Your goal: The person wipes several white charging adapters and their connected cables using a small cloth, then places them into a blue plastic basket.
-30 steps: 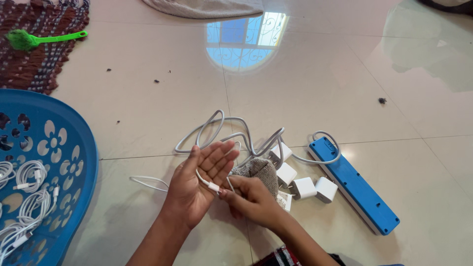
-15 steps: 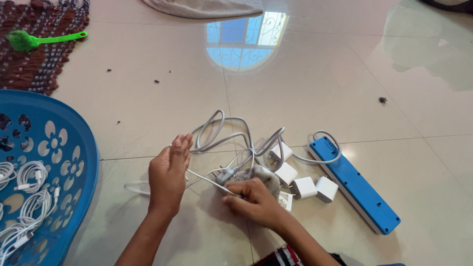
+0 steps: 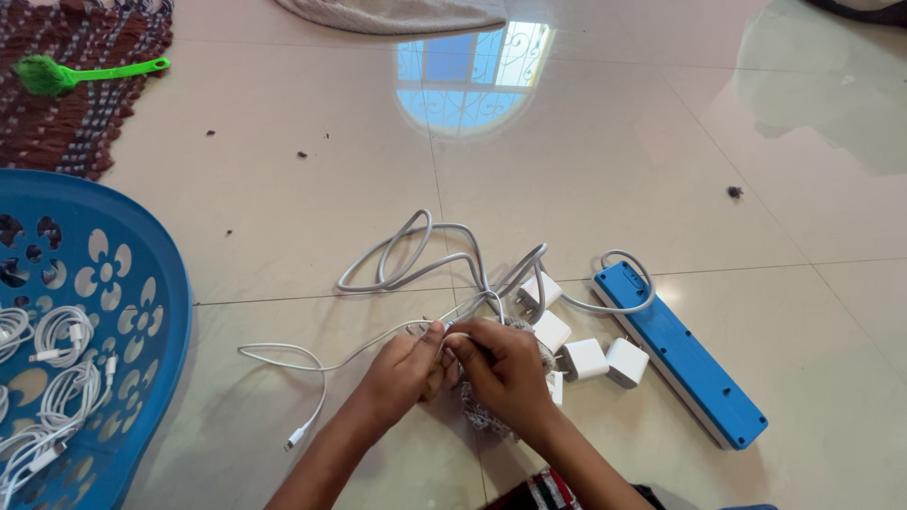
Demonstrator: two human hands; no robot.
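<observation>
Nearest the camera, both forearms come up from the bottom edge and meet just below frame centre. Left hand point(image 3: 402, 370) is curled closed, fingertips pinching the thin white charging cable point(image 3: 312, 364) where it passes over the knuckles. Right hand point(image 3: 501, 370) is also closed, thumb and forefinger pinched on the same cable just beside the left hand — the two hands touch at the fingertips. Under the right hand lies a grey knitted cloth point(image 3: 477, 416), mostly hidden by it.

From the pinch point the white cable runs left across the floor tile point(image 3: 283, 217), loops, and drops back toward the camera; its small connector end point(image 3: 295, 440) lies free on the tile, apart from both hands.

Just right of the right hand: four white plug adapters point(image 3: 584, 360) in a loose cluster, touching or nearly touching one another. Beyond them, a blue power strip point(image 3: 678, 353) lies diagonally, its thick grey cord point(image 3: 416, 247) curling off the upper end and sprawling in loops left, behind the hands.

Far left, a blue perforated plastic basket point(image 3: 142, 312) — partly cut by the frame edge — holds several coiled white cables point(image 3: 57, 335).

Farther off, top left: a brown woven mat point(image 3: 66, 123) with a green brush point(image 3: 85, 73) lying on it. Top centre: the edge of a pale cloth point(image 3: 397, 14), with a window reflection point(image 3: 470, 77) on the glossy floor below it.
</observation>
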